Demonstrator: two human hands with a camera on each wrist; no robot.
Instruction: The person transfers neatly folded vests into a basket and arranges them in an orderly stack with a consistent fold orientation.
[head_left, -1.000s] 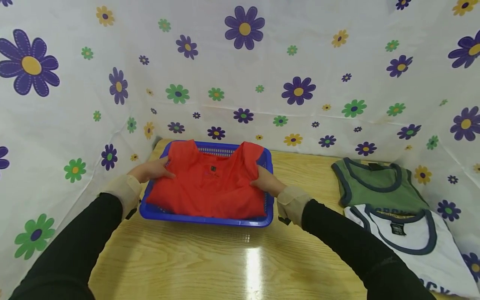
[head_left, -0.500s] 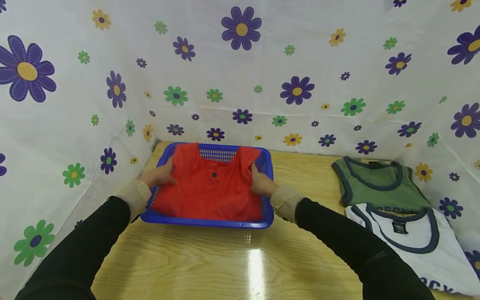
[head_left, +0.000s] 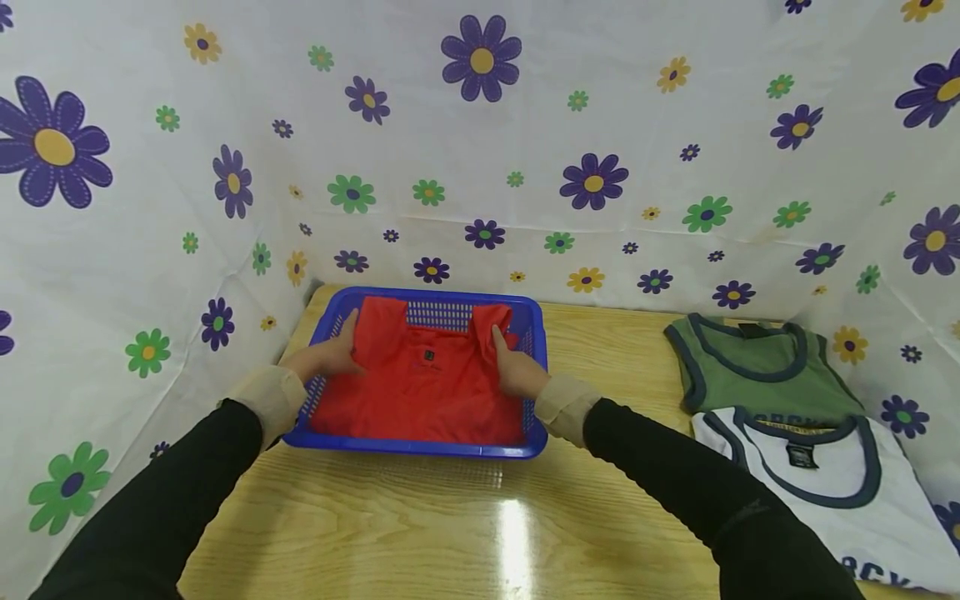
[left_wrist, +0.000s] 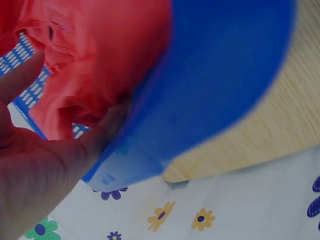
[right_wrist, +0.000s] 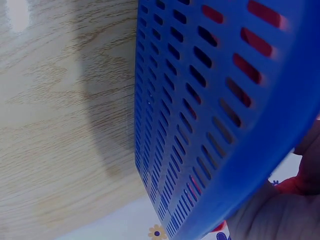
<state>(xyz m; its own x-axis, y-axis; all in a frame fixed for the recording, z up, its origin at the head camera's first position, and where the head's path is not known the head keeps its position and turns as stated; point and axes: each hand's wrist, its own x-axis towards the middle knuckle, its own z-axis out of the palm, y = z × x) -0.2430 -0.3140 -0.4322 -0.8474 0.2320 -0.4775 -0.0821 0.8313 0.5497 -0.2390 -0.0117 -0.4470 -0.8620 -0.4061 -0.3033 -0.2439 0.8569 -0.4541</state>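
A red shirt [head_left: 423,396] lies in a blue plastic basket [head_left: 412,447], its neckline with a small dark label toward the far side. My left hand [head_left: 330,357] is inside the basket at the shirt's left edge. In the left wrist view its thumb stands well away from the fingers [left_wrist: 107,125], which dip between the shirt and the basket wall. At the opposite side, my right hand [head_left: 517,371] pinches the shirt's right shoulder, where the cloth bunches up beside the thumb. The right wrist view shows mostly the slotted basket wall [right_wrist: 175,100], with part of the hand behind the rim.
To the right on the wooden table [head_left: 420,525] lie a green shirt [head_left: 772,392] and, nearer, a white shirt [head_left: 832,517] with dark trim, slightly overlapping it. A flower-patterned white cloth [head_left: 450,125] encloses the back and sides.
The red shirt has sunk lower into the basket, uncovering more of the far wall. Both hands have moved inward, and the left hand's thumb has come away from the cloth.
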